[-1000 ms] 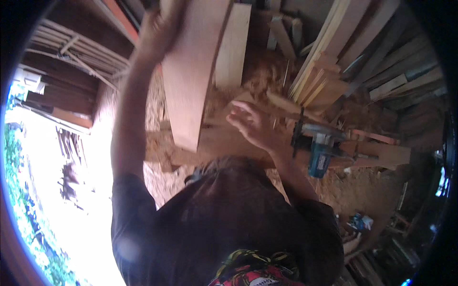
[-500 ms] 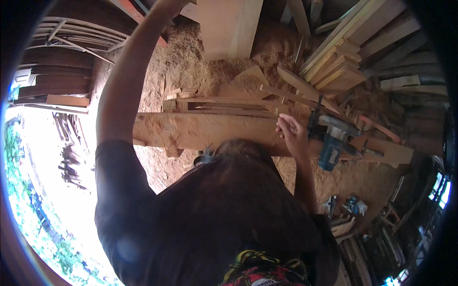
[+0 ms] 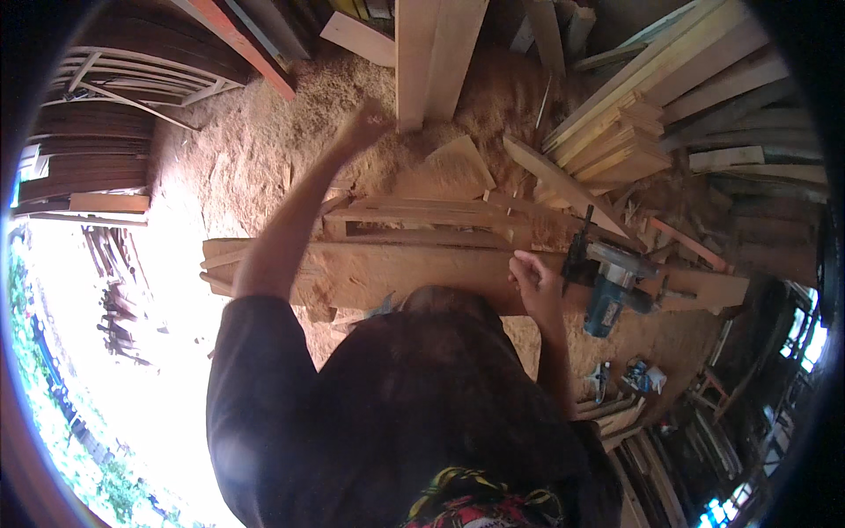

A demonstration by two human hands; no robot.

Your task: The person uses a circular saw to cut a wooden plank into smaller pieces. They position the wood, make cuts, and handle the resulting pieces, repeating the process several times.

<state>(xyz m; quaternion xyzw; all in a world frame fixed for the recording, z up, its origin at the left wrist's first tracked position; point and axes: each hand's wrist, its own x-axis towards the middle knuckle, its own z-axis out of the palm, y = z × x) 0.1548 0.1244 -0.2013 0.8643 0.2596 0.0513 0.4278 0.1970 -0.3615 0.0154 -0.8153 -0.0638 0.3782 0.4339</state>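
My left arm stretches forward over the sawdust. My left hand [image 3: 373,123] is beside the lower end of a pale, long board [image 3: 421,66] standing at the far side; its fingers are too blurred to make out, and whether it touches the board does not show. My right hand [image 3: 538,280] is held above the thick wooden beam [image 3: 396,268] in front of me, thumb and fingers curled together. Anything between those fingers is hidden. Just right of it, a handheld power tool [image 3: 607,304] with a teal motor housing and grey metal parts rests on the beam.
Sawdust [image 3: 238,150] covers the ground. Narrow wood strips [image 3: 422,211] lie along the beam's far side. Stacked planks [image 3: 616,141] fill the far right, with an orange-red bar [image 3: 246,44] at the far left. Small tools [image 3: 642,374] lie on the ground at right.
My left hand has come back from the far upper edge toward the board's lower end. That board now looks narrower and turned. My right hand stays curled near the power tool.
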